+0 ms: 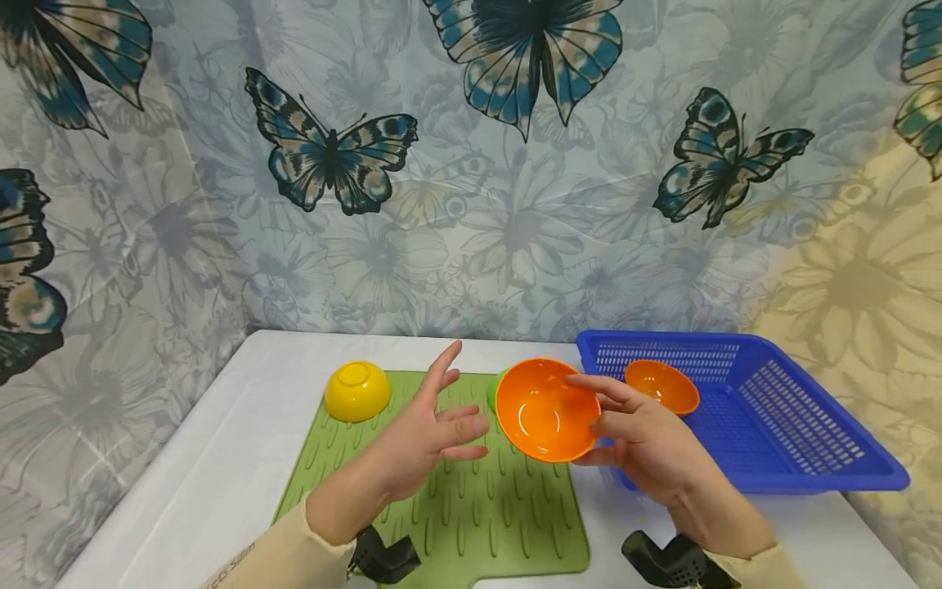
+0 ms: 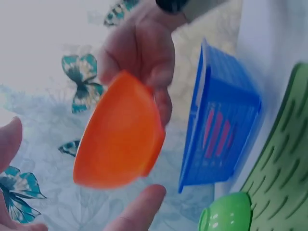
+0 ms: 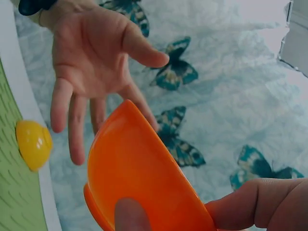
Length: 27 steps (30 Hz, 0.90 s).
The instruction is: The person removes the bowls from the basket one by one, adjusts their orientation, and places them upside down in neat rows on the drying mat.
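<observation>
An orange bowl [image 1: 546,413] is in the air above the green mat, its hollow side toward the head camera. My right hand [image 1: 651,442] pinches its right rim between thumb and fingers. To the left of the bowl my left hand [image 1: 434,425] has its fingers spread, apart from the bowl; its open palm [image 3: 91,53] shows in the right wrist view. Behind the held bowl sits a green bowl [image 2: 231,211], mostly hidden in the head view. A yellow bowl [image 1: 357,393] lies upside down at the mat's far left corner.
A blue perforated basket [image 1: 809,483] stands on the right of the white table [image 1: 184,491], with another orange bowl [image 1: 662,387] inside it near the left wall. The green ridged mat [image 1: 456,532] covers the table's middle. A butterfly-print cloth [image 1: 478,245] hangs behind.
</observation>
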Motion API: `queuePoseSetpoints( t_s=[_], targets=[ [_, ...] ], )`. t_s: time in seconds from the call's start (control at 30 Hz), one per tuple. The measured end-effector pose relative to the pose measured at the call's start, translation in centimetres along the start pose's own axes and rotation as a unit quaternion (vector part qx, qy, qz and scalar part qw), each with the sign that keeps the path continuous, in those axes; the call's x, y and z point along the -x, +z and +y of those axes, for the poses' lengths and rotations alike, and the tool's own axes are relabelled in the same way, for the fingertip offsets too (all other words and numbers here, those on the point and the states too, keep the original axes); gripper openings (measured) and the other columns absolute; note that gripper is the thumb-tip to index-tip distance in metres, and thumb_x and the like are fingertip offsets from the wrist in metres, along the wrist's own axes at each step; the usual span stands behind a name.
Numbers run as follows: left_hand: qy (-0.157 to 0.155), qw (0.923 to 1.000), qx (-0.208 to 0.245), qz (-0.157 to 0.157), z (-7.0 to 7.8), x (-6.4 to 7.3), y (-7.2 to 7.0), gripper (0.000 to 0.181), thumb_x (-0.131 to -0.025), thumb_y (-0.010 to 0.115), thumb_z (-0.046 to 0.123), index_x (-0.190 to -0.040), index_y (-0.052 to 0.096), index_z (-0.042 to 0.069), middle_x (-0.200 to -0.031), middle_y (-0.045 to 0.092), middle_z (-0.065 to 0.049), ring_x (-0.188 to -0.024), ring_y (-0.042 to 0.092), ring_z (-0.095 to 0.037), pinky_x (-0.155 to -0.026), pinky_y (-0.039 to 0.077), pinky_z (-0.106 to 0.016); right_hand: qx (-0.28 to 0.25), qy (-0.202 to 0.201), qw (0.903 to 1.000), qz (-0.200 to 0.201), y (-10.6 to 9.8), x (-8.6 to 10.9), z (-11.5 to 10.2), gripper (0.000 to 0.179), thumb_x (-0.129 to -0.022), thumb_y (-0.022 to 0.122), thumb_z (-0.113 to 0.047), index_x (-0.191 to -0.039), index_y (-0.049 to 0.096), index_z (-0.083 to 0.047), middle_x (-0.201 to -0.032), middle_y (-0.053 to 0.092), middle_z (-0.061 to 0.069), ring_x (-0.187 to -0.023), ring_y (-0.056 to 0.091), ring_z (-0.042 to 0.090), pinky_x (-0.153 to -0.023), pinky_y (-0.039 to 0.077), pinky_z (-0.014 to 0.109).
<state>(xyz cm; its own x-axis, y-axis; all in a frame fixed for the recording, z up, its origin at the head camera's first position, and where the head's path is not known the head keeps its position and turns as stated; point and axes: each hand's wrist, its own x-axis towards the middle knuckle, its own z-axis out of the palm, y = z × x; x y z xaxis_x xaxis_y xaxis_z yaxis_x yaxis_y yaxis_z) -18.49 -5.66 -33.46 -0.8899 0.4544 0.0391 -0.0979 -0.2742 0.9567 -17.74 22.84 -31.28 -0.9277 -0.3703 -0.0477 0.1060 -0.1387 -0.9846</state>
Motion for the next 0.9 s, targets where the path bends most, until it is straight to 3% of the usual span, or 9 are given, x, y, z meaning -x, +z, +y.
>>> queuePoseSetpoints(
  t_s=[0.13,0.33,0.57,0.9],
  targets=[
    [0.012,0.9998,-0.006,-0.014,0.1,1.7,-0.1,0.08,-0.089,0.077,0.014,-0.156,0.035,0.024,-0.163,-0.003,-0.006,-0.141,0.03,-0.041,-0.093,0.051,-0.049,-0.012,-0.01,0.9996,-0.025,1.4,0.0,0.3,0.052,-0.089,0.051,0.01,-0.134,0.062,-0.012,-0.148,0.029,0.023,-0.115,0.055,0.039,-0.084,0.052,0.058],
    [0.013,0.9996,0.025,-0.007,-0.2,2.9,-0.4,0.06,-0.091,0.073,0.006,-0.146,0.05,0.004,-0.163,0.003,-0.011,-0.125,0.051,-0.036,-0.092,0.051,-0.05,-0.011,-0.018,0.9985,-0.051,3.0,-0.1,0.9,0.051,-0.089,0.053,0.009,-0.133,0.063,-0.014,-0.146,0.032,0.022,-0.11,0.058,0.04,-0.084,0.053,0.058],
    [0.011,0.9981,0.059,-0.016,-0.9,3.1,-1.2,0.057,-0.092,0.071,0.004,-0.145,0.049,0.003,-0.148,0.041,-0.021,-0.106,0.065,-0.031,-0.092,0.051,-0.051,-0.026,-0.011,0.9977,-0.061,4.0,-0.3,1.5,0.049,-0.089,0.053,0.009,-0.131,0.063,-0.014,-0.14,0.039,0.023,-0.108,0.059,0.042,-0.084,0.052,0.06],
    [0.012,0.9957,0.086,-0.03,-0.9,3.0,-1.4,0.057,-0.091,0.067,-0.006,-0.145,0.05,0.003,-0.149,0.034,-0.021,-0.105,0.065,-0.034,-0.088,0.052,-0.052,-0.031,-0.006,0.9979,-0.058,4.5,-0.7,1.6,0.048,-0.089,0.053,0.008,-0.131,0.063,-0.012,-0.138,0.042,0.022,-0.105,0.06,0.043,-0.082,0.053,0.058]
  ],
)
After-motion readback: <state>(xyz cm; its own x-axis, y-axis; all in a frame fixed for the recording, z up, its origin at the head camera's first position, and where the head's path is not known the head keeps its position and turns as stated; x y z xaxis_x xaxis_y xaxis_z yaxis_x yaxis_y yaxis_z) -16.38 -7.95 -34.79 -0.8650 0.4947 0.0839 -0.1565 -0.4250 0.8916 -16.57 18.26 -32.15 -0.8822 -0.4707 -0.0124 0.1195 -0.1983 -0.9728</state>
